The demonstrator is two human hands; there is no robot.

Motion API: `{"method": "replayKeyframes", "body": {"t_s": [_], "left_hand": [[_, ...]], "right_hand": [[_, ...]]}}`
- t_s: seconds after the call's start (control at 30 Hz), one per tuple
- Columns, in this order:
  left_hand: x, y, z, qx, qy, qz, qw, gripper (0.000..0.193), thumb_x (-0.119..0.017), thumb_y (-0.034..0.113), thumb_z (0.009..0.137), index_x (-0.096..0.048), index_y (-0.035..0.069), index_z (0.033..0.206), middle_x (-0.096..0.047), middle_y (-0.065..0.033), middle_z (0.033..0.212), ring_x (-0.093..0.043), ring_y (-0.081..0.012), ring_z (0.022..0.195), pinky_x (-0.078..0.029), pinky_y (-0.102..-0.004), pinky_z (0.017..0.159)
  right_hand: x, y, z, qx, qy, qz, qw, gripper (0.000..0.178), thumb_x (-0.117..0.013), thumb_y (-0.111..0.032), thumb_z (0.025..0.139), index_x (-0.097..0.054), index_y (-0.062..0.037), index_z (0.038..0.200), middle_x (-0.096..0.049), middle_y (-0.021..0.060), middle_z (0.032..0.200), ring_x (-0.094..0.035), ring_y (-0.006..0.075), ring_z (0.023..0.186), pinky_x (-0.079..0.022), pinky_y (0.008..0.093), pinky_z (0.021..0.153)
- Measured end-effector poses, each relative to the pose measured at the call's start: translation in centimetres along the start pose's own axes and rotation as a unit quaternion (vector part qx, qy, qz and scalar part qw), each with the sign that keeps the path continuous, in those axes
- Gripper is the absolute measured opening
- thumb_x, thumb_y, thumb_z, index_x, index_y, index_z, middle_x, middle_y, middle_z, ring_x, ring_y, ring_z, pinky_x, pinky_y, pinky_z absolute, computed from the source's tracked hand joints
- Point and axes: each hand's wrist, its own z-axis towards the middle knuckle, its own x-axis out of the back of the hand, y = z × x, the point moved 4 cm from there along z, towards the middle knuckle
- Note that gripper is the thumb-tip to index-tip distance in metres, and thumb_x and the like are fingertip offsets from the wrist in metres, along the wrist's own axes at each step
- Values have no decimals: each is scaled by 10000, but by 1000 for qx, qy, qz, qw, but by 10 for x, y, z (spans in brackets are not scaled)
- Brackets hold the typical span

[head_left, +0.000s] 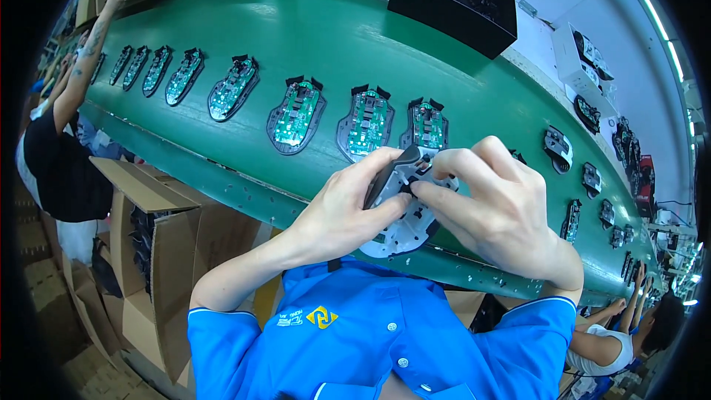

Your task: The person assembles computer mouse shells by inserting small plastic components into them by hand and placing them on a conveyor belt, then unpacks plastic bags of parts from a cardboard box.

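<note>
Just in front of my chest, over the near edge of the green bench, a white plastic housing shell (402,237) with a dark side piece is tilted with its inner side up. My left hand (337,207) grips the shell, thumb on its inner face and fingers around the dark side. My right hand (492,204) is closed over the shell's upper part, thumb and fingertips pressed together near a small black part inside. What those fingertips hold, if anything, is hidden. Just beyond my hands lies a dark shell with a green circuit board (428,127), partly covered.
Several similar dark shells with circuit boards (296,120) line the green bench (326,37) to the left. A black box (452,6) stands at its far edge. Assembled units (558,150) lie to the right. Open cartons (178,252) stand left; other people (63,155) work at both ends.
</note>
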Motion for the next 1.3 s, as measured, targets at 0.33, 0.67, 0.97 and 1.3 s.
{"method": "replayKeyframes", "body": {"t_s": [0.33, 0.67, 0.97, 1.3], "left_hand": [[5, 8, -2, -39, 86, 21, 995, 298, -582, 52, 825, -536, 0, 1114, -519, -43, 714, -438, -71, 616, -392, -259, 554], [16, 10, 3, -45, 134, -25, 990, 256, -578, 30, 809, -562, -37, 1056, -599, -79, 858, -570, -97, 744, -472, -258, 620], [23, 29, 9, -47, 153, -3, 987, 256, -576, 10, 796, -568, -44, 1046, -565, -102, 951, -578, -143, 856, -480, -273, 687], [34, 33, 16, -62, 164, -22, 984, 301, -583, -9, 797, -561, -61, 1092, -477, -144, 1184, -561, -194, 1017, -475, -289, 846]], "right_hand": [[-19, 11, -2, -195, 42, 302, 932, 457, -731, -91, 698, -556, -55, 1119, -553, 118, 958, -610, 263, 823, -514, 343, 649], [-27, 1, -3, -240, 35, 304, 921, 718, -749, -59, 668, -428, -77, 1310, -506, 101, 1139, -563, 194, 938, -532, 283, 662], [-24, 13, 14, -246, 120, 309, 911, 575, -738, -60, 696, -501, -58, 1221, -550, 130, 1044, -604, 210, 851, -524, 270, 581], [-38, 2, 20, -278, 144, 319, 894, 811, -691, 27, 650, -313, -15, 1366, -483, 181, 1100, -579, 249, 826, -517, 310, 592]]}}
